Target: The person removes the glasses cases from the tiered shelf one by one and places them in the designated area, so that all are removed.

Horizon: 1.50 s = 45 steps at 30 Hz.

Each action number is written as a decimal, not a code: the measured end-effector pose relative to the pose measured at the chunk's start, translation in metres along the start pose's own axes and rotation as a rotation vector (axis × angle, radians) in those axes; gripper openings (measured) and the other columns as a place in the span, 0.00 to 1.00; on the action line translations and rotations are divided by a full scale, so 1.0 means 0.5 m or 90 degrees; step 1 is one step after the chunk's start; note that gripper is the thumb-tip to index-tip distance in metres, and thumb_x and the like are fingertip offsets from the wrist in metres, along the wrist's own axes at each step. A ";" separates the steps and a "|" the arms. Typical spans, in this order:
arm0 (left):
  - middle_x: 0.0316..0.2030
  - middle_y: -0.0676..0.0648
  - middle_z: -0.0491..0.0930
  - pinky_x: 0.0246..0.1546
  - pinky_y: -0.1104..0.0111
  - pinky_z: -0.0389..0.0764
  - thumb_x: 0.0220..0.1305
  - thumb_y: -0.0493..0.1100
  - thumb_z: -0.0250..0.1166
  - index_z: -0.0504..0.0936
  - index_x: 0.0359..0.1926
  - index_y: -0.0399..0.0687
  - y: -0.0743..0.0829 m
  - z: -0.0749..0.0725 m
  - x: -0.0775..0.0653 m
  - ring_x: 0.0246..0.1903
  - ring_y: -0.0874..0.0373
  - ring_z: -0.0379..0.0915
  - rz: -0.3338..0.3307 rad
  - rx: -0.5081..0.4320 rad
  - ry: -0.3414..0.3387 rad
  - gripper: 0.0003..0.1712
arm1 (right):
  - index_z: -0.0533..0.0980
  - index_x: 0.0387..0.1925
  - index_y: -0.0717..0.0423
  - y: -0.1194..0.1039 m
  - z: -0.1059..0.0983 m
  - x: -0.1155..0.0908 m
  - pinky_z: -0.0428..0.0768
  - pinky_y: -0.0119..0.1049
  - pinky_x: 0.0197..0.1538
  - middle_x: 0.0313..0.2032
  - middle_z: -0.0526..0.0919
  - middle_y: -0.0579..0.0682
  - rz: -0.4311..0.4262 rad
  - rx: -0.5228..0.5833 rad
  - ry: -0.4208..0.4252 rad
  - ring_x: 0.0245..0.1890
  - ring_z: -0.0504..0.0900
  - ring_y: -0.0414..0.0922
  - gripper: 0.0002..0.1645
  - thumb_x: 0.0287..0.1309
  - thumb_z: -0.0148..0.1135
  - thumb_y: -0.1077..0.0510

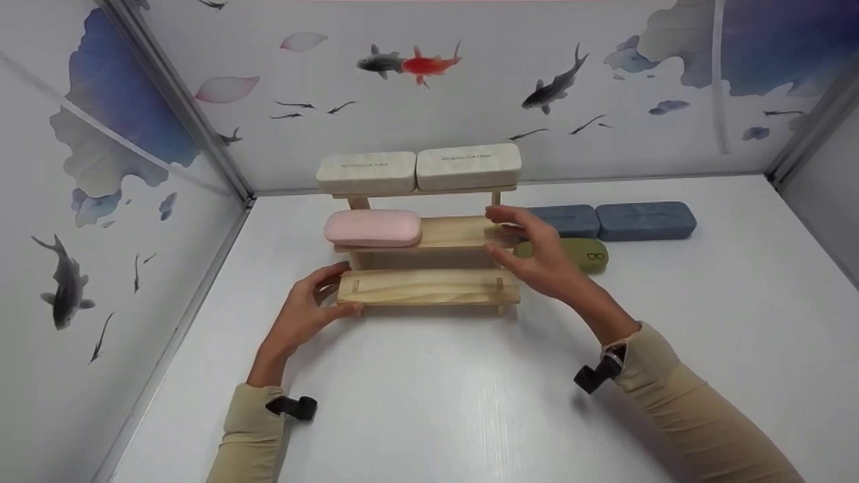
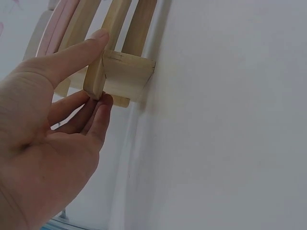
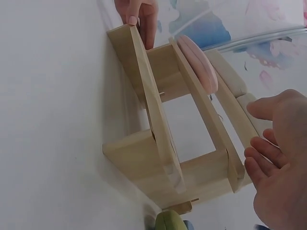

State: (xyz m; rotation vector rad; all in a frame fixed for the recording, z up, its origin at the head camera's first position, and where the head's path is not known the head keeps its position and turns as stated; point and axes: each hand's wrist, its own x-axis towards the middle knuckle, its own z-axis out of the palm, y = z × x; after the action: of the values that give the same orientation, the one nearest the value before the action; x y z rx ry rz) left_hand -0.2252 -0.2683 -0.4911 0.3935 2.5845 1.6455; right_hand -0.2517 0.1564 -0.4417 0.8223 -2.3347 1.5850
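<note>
A three-tier wooden display rack point(image 1: 429, 288) stands on the table. My left hand point(image 1: 310, 307) grips the left end of its lowest board point(image 2: 97, 72), thumb on one face and fingers on the other. At the right end of the middle tier is my right hand point(image 1: 540, 258), thumb and fingers spread apart and nothing between them. A pink glasses case point(image 1: 373, 228) lies on the left half of the middle tier. Two off-white glasses cases, a left one point(image 1: 366, 172) and a right one point(image 1: 468, 167), sit side by side on the top tier.
Right of the rack, an olive-green glasses case point(image 1: 590, 255) lies partly behind my right hand. Two blue cases stand end to end behind it, the farther right one point(image 1: 645, 221) fully visible. Walls painted with fish point(image 1: 553, 84) enclose the white table point(image 1: 429, 402) at the back and sides.
</note>
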 end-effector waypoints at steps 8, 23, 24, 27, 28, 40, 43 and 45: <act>0.74 0.46 0.75 0.79 0.63 0.72 0.59 0.47 0.85 0.73 0.77 0.46 -0.001 -0.003 -0.001 0.75 0.50 0.71 -0.002 -0.001 -0.001 0.48 | 0.74 0.74 0.57 -0.009 0.038 0.015 0.79 0.52 0.75 0.71 0.79 0.57 -0.002 0.027 -0.003 0.73 0.78 0.53 0.34 0.69 0.74 0.61; 0.72 0.46 0.76 0.78 0.66 0.73 0.60 0.45 0.84 0.74 0.75 0.47 -0.002 0.008 0.001 0.72 0.51 0.74 -0.011 -0.006 -0.004 0.45 | 0.74 0.72 0.65 -0.023 0.096 0.037 0.80 0.53 0.75 0.69 0.80 0.62 -0.024 0.070 -0.021 0.71 0.79 0.57 0.34 0.69 0.74 0.62; 0.72 0.46 0.76 0.78 0.66 0.73 0.60 0.45 0.84 0.74 0.75 0.47 -0.002 0.008 0.001 0.72 0.50 0.74 -0.012 -0.005 -0.003 0.45 | 0.74 0.72 0.65 -0.024 0.100 0.039 0.80 0.53 0.75 0.69 0.79 0.63 -0.026 0.072 -0.021 0.71 0.79 0.58 0.34 0.69 0.74 0.63; 0.73 0.47 0.75 0.78 0.64 0.74 0.61 0.46 0.84 0.73 0.75 0.47 -0.003 0.008 -0.002 0.72 0.50 0.74 -0.018 -0.003 0.001 0.45 | 0.73 0.72 0.66 -0.029 0.110 0.047 0.80 0.53 0.75 0.69 0.79 0.64 -0.028 0.069 -0.025 0.70 0.79 0.59 0.35 0.67 0.74 0.65; 0.73 0.46 0.75 0.78 0.64 0.74 0.61 0.45 0.84 0.73 0.76 0.47 -0.003 0.008 -0.003 0.72 0.50 0.74 -0.019 -0.006 0.003 0.46 | 0.74 0.72 0.65 -0.032 0.114 0.050 0.80 0.53 0.75 0.70 0.79 0.63 -0.026 0.067 -0.028 0.71 0.79 0.59 0.35 0.67 0.74 0.65; 0.75 0.45 0.72 0.78 0.64 0.73 0.62 0.43 0.83 0.71 0.77 0.47 -0.002 0.017 -0.009 0.74 0.48 0.73 -0.023 -0.023 0.011 0.46 | 0.72 0.75 0.60 -0.060 0.149 0.088 0.78 0.46 0.78 0.71 0.78 0.57 0.015 -0.007 -0.073 0.74 0.76 0.54 0.38 0.67 0.74 0.63; 0.75 0.46 0.71 0.78 0.65 0.73 0.63 0.43 0.82 0.70 0.78 0.48 -0.003 0.016 -0.010 0.74 0.49 0.72 -0.025 -0.021 0.010 0.46 | 0.71 0.76 0.59 -0.063 0.159 0.098 0.77 0.46 0.78 0.72 0.77 0.56 0.028 -0.023 -0.080 0.74 0.75 0.52 0.39 0.67 0.74 0.63; 0.75 0.47 0.72 0.78 0.66 0.73 0.63 0.44 0.83 0.71 0.77 0.49 -0.004 0.017 -0.009 0.73 0.50 0.73 -0.028 -0.019 0.012 0.46 | 0.70 0.76 0.59 -0.062 0.165 0.103 0.76 0.46 0.79 0.72 0.77 0.56 0.034 -0.029 -0.080 0.75 0.75 0.52 0.40 0.67 0.75 0.63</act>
State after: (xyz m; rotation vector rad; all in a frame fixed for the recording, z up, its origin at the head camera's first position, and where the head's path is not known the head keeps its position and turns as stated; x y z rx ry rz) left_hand -0.2195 -0.2627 -0.4967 0.3190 2.5590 1.6794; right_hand -0.2658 0.0562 -0.4269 0.8805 -2.4902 1.5352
